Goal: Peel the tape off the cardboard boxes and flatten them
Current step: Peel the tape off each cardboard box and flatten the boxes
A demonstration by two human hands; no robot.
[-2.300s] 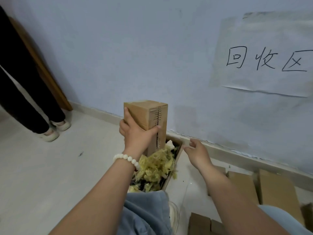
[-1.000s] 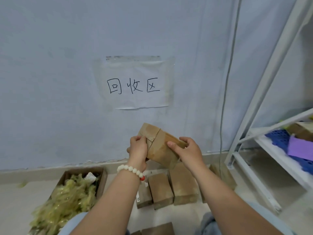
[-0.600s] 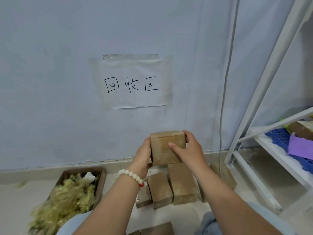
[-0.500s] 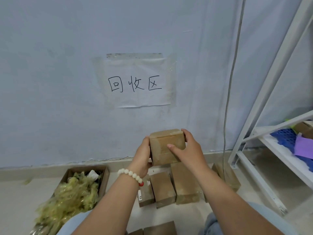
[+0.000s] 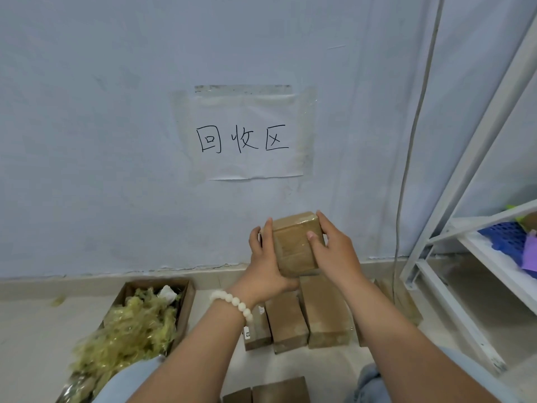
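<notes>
While held above boxes on the floor, taped cardboard box point(image 5: 296, 245): gripped by left hand point(image 5: 266, 267) and right hand point(image 5: 334, 254).

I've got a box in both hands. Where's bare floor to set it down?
The widest bare floor is left of the scrap box. A narrower band lies between the row of boxes and the near boxes. It is crowded beneath the held box, where the row runs to the wall, and on toward the rack.
</notes>
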